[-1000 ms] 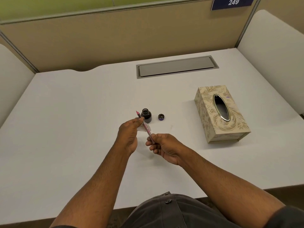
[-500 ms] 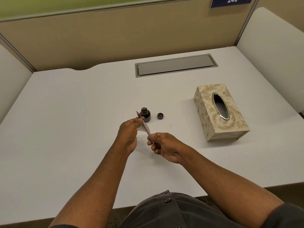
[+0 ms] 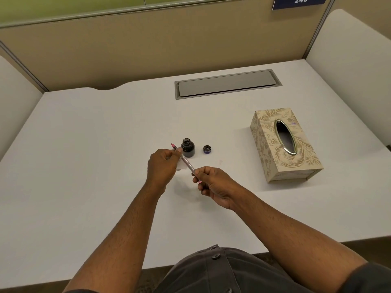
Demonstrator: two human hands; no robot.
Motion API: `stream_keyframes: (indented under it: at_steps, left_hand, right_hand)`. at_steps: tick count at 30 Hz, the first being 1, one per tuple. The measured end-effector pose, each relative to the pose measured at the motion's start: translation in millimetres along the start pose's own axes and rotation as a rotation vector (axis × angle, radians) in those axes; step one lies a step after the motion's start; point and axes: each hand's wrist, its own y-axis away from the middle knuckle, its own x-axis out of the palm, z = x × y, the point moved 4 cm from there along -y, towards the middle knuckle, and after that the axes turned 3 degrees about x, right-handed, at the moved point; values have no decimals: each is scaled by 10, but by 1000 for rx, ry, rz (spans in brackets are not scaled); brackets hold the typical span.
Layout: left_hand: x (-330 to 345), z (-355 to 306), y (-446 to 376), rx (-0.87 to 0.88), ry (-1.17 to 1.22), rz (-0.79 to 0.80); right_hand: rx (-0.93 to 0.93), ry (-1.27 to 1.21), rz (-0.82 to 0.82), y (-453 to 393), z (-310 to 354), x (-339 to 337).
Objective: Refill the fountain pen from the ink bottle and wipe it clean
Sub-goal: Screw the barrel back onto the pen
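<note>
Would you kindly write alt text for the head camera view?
Two hands hold a pink fountain pen over a white desk; the left hand presses tissue near its nib, the right hand grips its tail. Behind stand an open ink bottle, its cap and a tissue box.

Two hands are at work over the worktop: the left hand and the right hand, their fingers closed on a single fountain pen that runs between them. One small white piece, probably a tissue, sits under the left fingers against the pen. Just beyond the left fingers stands one ink bottle, open. One bottle cap lies just beyond and to the right of it. Well off to the right of the right fingers lies one patterned tissue box. Far beyond both hands, one grey cable hatch is set into the worktop, and one numbered sign hangs on the partition.
</note>
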Motion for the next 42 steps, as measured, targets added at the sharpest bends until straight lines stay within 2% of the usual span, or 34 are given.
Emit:
stream_keyframes:
  at_steps: [7, 10, 15, 21, 25, 30, 34, 42]
  left_hand:
    - [5, 17, -15, -47, 90, 45]
    - [-29, 19, -28, -54, 87, 35]
    - [-29, 31, -60, -91, 93, 57]
    - [6, 42, -61, -96, 155, 71]
    - [43, 67, -52, -109, 184, 101]
    - [51, 76, -66, -152, 206, 62]
    - [45, 59, -78, -142, 184, 44]
    - [38, 23, -101, -71, 54, 49]
  right_hand:
    - [-19, 50, 23, 16, 84, 44]
    - [-12, -3, 32, 15, 100, 34]
    - [-59, -1, -3, -5, 121, 6]
    - [-4, -39, 31, 3, 129, 30]
    - [-30, 43, 23, -10, 133, 25]
    - [-58, 100, -46, -25, 137, 2]
    - [-58, 48, -19, -34, 148, 17]
    - [-165, 222, -132, -43, 272, -36]
